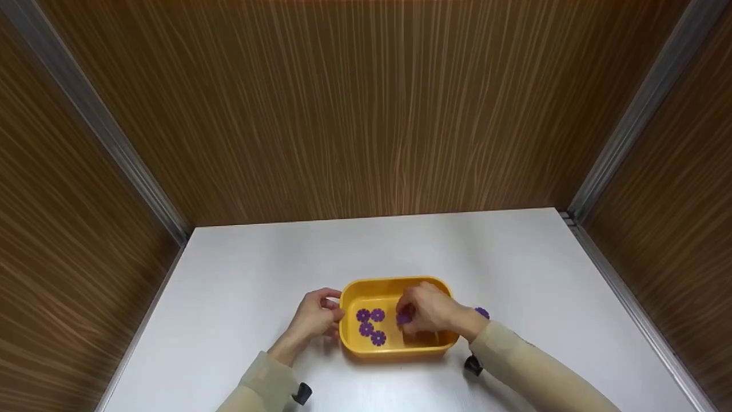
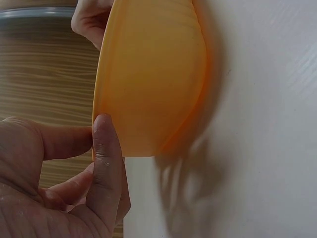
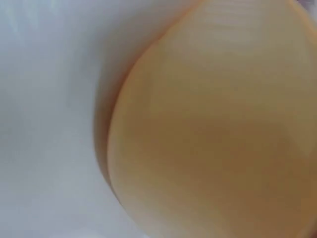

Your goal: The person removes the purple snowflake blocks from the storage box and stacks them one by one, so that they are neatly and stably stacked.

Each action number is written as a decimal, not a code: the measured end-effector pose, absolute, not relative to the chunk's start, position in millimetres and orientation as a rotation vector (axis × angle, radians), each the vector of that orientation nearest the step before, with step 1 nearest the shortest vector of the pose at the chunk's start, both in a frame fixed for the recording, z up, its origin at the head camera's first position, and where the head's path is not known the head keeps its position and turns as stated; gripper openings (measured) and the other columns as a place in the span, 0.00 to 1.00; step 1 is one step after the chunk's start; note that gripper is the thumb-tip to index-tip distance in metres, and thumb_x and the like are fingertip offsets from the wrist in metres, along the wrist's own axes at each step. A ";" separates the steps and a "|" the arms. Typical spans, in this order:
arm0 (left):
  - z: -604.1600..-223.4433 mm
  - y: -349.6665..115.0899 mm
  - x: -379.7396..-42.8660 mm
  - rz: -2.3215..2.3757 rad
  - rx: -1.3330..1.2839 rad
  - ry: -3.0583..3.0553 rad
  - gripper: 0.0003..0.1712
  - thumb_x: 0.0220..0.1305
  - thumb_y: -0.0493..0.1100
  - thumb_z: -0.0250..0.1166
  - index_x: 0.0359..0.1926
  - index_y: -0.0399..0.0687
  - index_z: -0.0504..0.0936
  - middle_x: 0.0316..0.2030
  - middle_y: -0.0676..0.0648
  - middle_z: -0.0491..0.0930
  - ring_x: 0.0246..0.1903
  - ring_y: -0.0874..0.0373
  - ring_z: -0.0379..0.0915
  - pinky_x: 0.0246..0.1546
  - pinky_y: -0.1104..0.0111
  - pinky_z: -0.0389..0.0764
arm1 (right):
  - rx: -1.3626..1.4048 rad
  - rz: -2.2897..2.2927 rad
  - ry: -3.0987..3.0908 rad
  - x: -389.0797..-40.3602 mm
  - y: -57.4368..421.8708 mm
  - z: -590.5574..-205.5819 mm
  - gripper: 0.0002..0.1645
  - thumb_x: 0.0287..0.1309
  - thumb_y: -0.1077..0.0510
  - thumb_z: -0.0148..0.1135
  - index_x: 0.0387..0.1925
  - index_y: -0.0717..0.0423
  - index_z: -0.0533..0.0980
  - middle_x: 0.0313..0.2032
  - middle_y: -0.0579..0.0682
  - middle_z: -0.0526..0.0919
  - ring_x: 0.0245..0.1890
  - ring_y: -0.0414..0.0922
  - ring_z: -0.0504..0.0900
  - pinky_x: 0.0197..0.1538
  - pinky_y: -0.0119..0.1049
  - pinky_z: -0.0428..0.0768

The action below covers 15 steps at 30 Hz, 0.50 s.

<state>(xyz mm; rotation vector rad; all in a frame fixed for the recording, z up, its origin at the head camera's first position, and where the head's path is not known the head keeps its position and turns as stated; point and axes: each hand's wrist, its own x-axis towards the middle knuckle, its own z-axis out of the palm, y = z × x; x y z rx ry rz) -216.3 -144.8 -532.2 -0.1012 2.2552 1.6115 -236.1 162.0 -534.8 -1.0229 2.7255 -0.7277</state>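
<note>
Four small purple flower-shaped discs with notched edges (image 1: 366, 329) lay in the left half of a shallow yellow-orange plastic bin with rounded corners (image 1: 394, 350), which stood on a white tabletop (image 1: 257, 269). They sat close together on the bin's floor, their dark centres showing. The left hand (image 1: 313, 315) held the bin by its left end; in the left wrist view its thumb and a finger pinched the rim from opposite sides, the fingertip lying against the outer wall. The right hand (image 1: 430, 308) reached down inside the bin's right half, its fingers bent and pinching one purple piece (image 1: 404, 318) between thumb and fingers, to the right of the four discs. How its remaining fingers lay could not be told, as the right wrist view showed mainly the bin's blurred outer wall and the tabletop. Outside the bin, just beyond the right wrist, part of another purple scalloped piece (image 1: 482, 312) showed, the rest hidden. Both arms wore pale beige sleeves (image 1: 532, 366), with a small black object at each cuff. Brown wood-grain panels (image 1: 366, 114) rose behind the tabletop and on either side, with grey metal strips (image 1: 114, 126) along their corners.
</note>
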 end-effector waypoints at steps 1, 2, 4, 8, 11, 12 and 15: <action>-531.8 -144.9 -216.5 1.613 -0.094 2.259 0.28 0.69 0.35 0.72 0.68 0.40 0.82 0.45 0.44 0.82 0.32 0.54 0.84 0.35 0.61 0.96 | -1.049 -0.728 2.735 -235.6 163.7 -533.7 0.18 0.50 0.56 0.89 0.43 0.55 0.94 0.37 0.48 0.95 0.36 0.39 0.89 0.42 0.28 0.89; -531.4 -145.0 -216.8 1.614 -0.092 2.260 0.27 0.69 0.34 0.72 0.68 0.40 0.83 0.45 0.44 0.82 0.32 0.54 0.84 0.34 0.61 0.96 | -1.070 -0.728 2.741 -235.0 165.4 -532.6 0.18 0.50 0.56 0.89 0.43 0.55 0.93 0.38 0.48 0.95 0.37 0.39 0.89 0.42 0.28 0.89; -530.4 -144.9 -217.2 1.603 -0.097 2.265 0.27 0.69 0.35 0.72 0.68 0.40 0.83 0.45 0.44 0.81 0.32 0.54 0.84 0.35 0.62 0.96 | -1.076 -0.726 2.742 -233.5 168.5 -530.2 0.17 0.50 0.56 0.88 0.43 0.54 0.93 0.38 0.48 0.94 0.38 0.40 0.89 0.43 0.28 0.89; -529.1 -144.3 -217.8 1.590 -0.107 2.270 0.26 0.70 0.35 0.72 0.68 0.41 0.83 0.45 0.44 0.82 0.32 0.53 0.85 0.34 0.63 0.95 | -1.062 -0.705 2.745 -231.4 175.2 -525.1 0.16 0.52 0.56 0.87 0.43 0.53 0.92 0.39 0.48 0.93 0.39 0.40 0.88 0.44 0.29 0.89; -528.9 -144.0 -217.6 1.589 -0.109 2.269 0.27 0.70 0.34 0.71 0.69 0.41 0.83 0.45 0.43 0.82 0.32 0.53 0.85 0.33 0.64 0.95 | -1.064 -0.699 2.748 -230.6 180.7 -521.2 0.16 0.53 0.54 0.86 0.44 0.54 0.92 0.40 0.48 0.93 0.39 0.40 0.88 0.44 0.29 0.89; -528.8 -143.9 -217.3 1.588 -0.111 2.267 0.27 0.70 0.34 0.71 0.69 0.41 0.83 0.45 0.43 0.82 0.31 0.54 0.85 0.33 0.64 0.95 | -1.066 -0.705 2.747 -230.4 182.5 -519.8 0.17 0.53 0.54 0.85 0.44 0.54 0.92 0.40 0.48 0.93 0.38 0.40 0.87 0.44 0.29 0.89; -528.8 -143.7 -216.7 1.583 -0.118 2.266 0.27 0.70 0.35 0.71 0.69 0.40 0.82 0.45 0.43 0.82 0.31 0.55 0.84 0.33 0.65 0.94 | -1.071 -0.732 2.748 -229.6 187.8 -517.2 0.17 0.55 0.53 0.85 0.44 0.55 0.92 0.39 0.48 0.93 0.38 0.39 0.87 0.43 0.28 0.88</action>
